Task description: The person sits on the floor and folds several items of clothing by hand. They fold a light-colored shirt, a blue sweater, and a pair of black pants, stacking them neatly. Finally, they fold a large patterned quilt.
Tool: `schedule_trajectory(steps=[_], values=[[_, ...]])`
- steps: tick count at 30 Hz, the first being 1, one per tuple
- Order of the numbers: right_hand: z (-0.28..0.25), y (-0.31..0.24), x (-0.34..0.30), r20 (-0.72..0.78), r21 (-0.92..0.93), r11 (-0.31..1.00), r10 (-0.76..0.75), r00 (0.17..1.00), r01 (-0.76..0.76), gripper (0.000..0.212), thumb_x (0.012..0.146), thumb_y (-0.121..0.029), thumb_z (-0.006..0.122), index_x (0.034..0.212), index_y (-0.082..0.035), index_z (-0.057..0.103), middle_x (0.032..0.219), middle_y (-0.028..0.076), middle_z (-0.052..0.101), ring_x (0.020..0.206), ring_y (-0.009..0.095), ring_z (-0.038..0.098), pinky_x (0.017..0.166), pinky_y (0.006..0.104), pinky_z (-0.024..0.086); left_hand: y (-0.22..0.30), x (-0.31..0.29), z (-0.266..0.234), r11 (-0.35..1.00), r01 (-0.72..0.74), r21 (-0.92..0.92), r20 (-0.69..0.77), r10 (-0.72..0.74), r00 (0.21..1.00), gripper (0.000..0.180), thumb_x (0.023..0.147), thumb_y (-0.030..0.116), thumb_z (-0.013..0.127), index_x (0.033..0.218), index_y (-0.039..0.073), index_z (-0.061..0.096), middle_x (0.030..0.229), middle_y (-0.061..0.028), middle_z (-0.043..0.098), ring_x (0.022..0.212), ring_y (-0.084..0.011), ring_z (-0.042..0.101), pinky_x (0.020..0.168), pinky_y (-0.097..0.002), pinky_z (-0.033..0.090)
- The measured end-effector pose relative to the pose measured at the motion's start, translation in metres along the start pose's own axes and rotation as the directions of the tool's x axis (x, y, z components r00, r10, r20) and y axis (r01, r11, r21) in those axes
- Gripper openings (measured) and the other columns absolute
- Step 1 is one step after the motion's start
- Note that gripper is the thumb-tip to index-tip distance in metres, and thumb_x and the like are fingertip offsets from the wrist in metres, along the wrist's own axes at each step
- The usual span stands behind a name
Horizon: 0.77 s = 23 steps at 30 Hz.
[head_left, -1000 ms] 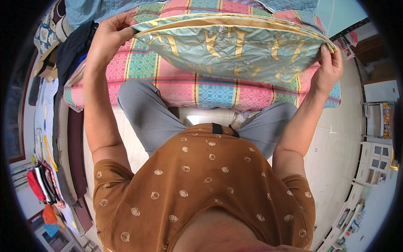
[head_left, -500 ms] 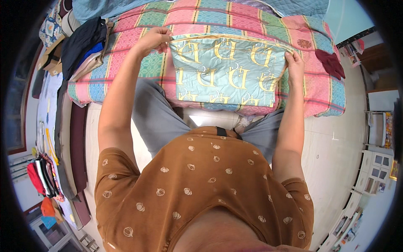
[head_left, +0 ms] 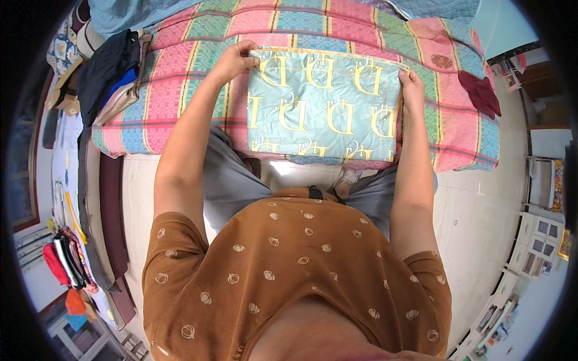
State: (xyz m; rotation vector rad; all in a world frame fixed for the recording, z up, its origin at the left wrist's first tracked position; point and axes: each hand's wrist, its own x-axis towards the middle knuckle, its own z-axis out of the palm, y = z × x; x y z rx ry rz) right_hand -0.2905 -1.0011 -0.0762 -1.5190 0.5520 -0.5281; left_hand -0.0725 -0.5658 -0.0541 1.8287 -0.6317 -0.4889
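A light blue-green cloth (head_left: 322, 108) with a large yellow print is stretched flat into a rectangle, like a pillowcase in size. Its upper part lies over the bed and its lower edge hangs at the bed's near side, above my knees. My left hand (head_left: 239, 58) pinches the far left corner between thumb and fingers. At the far right corner, my right hand (head_left: 412, 89) is closed on the cloth, thumb on top. Between the two hands the far edge runs nearly straight. Small wrinkles show on the cloth's face.
A striped, checked bedspread (head_left: 180, 90) covers the bed. Folded dark clothes (head_left: 111, 75) are stacked at its left, beside a cardboard box (head_left: 67, 90). A maroon garment (head_left: 480, 93) lies at the right. White cabinets (head_left: 533, 243) stand along the right wall.
The far edge, which sagged apart and showed a tan inner side, is now drawn straighter and closed. My left hand has shifted slightly right, my right hand slightly left, and the cloth lies flatter.
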Motion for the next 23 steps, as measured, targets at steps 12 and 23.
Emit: schedule_trajectory(steps=[12,23], values=[[0.006,0.036,0.033,-0.032,-0.185,0.977,0.104,0.994,-0.109,0.024,0.097,-0.013,0.059,0.114,0.001,0.068,0.098,0.005,0.071,0.085,0.013,0.063,0.078,0.0284,0.048,0.009,0.043,-0.015,0.94,0.189,0.282,0.138,-0.235,0.962,0.019,0.091,0.016,0.072,0.077,0.009,0.061,0.065,0.0077,0.052,0.058,-0.0041,0.046,0.053,-0.0229,0.037],[0.018,0.032,0.066,-0.13,-0.761,0.647,-0.088,0.988,-0.042,0.05,0.088,-0.041,0.067,0.123,-0.005,0.066,0.114,0.018,0.071,0.108,0.029,0.067,0.095,0.0443,0.048,-0.061,0.08,-0.01,0.987,0.134,-0.083,-0.1,-0.142,0.985,0.02,0.094,0.008,0.065,0.114,0.011,0.065,0.096,0.0001,0.067,0.084,-0.0101,0.061,0.077,-0.0213,0.048]])
